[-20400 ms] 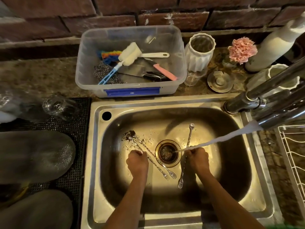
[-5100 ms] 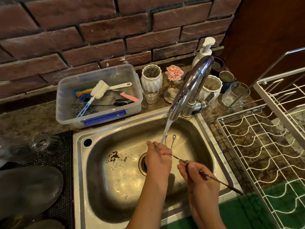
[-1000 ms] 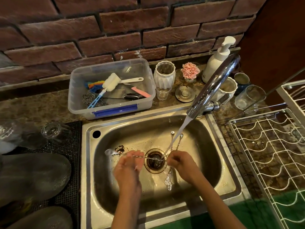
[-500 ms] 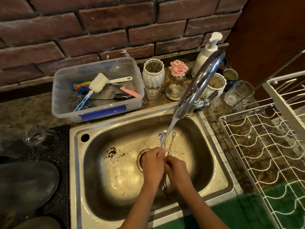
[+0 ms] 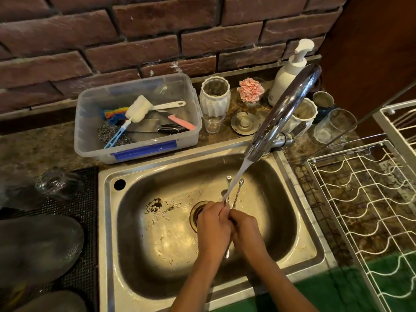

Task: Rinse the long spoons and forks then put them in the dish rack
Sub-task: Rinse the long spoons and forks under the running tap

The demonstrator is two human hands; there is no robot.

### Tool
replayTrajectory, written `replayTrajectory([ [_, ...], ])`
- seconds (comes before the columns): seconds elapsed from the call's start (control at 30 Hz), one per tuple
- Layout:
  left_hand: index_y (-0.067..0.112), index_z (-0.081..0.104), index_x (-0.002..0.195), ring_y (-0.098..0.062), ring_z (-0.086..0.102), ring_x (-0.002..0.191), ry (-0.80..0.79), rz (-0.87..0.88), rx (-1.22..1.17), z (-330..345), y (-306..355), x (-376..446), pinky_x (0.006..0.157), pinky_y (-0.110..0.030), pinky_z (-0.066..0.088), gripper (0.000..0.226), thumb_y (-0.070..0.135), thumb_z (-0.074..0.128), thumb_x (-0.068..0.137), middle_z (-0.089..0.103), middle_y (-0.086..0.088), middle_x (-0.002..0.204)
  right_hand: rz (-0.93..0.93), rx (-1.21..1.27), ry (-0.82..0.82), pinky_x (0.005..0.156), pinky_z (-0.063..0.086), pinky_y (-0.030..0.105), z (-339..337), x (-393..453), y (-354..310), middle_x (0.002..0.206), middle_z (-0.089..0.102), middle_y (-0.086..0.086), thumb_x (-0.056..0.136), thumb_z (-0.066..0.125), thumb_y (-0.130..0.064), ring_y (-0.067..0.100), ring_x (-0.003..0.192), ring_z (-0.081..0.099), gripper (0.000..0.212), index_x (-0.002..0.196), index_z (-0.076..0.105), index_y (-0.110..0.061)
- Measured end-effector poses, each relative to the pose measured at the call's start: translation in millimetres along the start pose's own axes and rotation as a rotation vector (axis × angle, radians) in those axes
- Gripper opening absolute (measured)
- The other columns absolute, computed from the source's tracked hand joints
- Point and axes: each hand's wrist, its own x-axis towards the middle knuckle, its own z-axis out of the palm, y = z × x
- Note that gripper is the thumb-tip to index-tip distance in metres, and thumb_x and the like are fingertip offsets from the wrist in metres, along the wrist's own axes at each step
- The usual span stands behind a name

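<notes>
Both hands, left hand [image 5: 213,228] and right hand [image 5: 244,230], clamp fingers on long utensils [image 5: 236,194] over the sink [image 5: 299,248]; the tub [image 5: 144,152] holds brushes [image 5: 138,111].

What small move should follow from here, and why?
Probably carry the bundle of spoons and forks right to the dish rack. Both hands, left and right, grip it together under the water stream, and the rack holds no cutlery that I can see.
</notes>
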Motion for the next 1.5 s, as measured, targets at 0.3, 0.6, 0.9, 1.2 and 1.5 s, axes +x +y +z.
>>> replayTrajectory([
  [0.3, 0.015, 0.072, 0.085, -0.006, 0.058, 0.086, 0.012, 0.084, -0.056, 2, -12, 0, 0.071, -0.016, 0.048, 0.018, 0.007, 0.062, 0.098, 0.062, 0.006, 0.081, -0.043, 0.019, 0.027, 0.056, 0.049, 0.016, 2, 0, 2, 0.070, 0.069, 0.001, 0.095, 0.061, -0.009, 0.010, 0.059, 0.061, 0.012, 0.088, 0.070, -0.008],
  [0.6, 0.020, 0.076, 0.100, 0.001, 0.063, 0.083, -0.082, -0.021, -0.152, 0, -11, 11, 0.069, -0.010, 0.047, 0.016, 0.014, 0.061, 0.099, 0.067, 0.010, 0.082, 0.036, 0.018, -0.033, 0.062, 0.053, 0.020, 1, 0, 10, 0.080, 0.070, -0.002, 0.097, 0.058, -0.011, 0.010, 0.068, 0.065, 0.011, 0.098, 0.069, -0.012],
  [0.9, 0.019, 0.069, 0.096, -0.014, 0.062, 0.084, -0.209, -0.209, -0.047, -9, -54, 6, 0.069, -0.014, 0.047, 0.016, 0.011, 0.056, 0.101, 0.065, 0.007, 0.085, 0.332, -0.242, -0.067, 0.064, 0.051, 0.031, -5, 47, 59, 0.080, 0.066, 0.003, 0.096, 0.058, -0.014, 0.016, 0.072, 0.061, 0.010, 0.092, 0.067, -0.012],
  [1.2, 0.012, 0.073, 0.112, -0.019, 0.064, 0.100, -0.236, -0.297, 0.089, -22, -88, -9, 0.089, -0.029, 0.049, 0.019, 0.013, 0.057, 0.101, 0.070, -0.001, 0.106, 0.460, -0.256, -0.128, 0.067, 0.052, 0.033, 11, 73, 92, 0.084, 0.064, 0.004, 0.093, 0.060, -0.014, 0.022, 0.075, 0.062, 0.009, 0.091, 0.069, -0.014],
  [1.5, 0.014, 0.071, 0.113, -0.019, 0.067, 0.098, -0.251, -0.391, 0.044, -27, -102, -26, 0.094, -0.036, 0.054, 0.017, 0.013, 0.058, 0.101, 0.072, -0.003, 0.106, 0.545, -0.215, -0.116, 0.079, 0.056, 0.038, 23, 72, 105, 0.103, 0.069, 0.008, 0.095, 0.058, -0.021, 0.023, 0.090, 0.065, 0.015, 0.103, 0.069, -0.016],
])
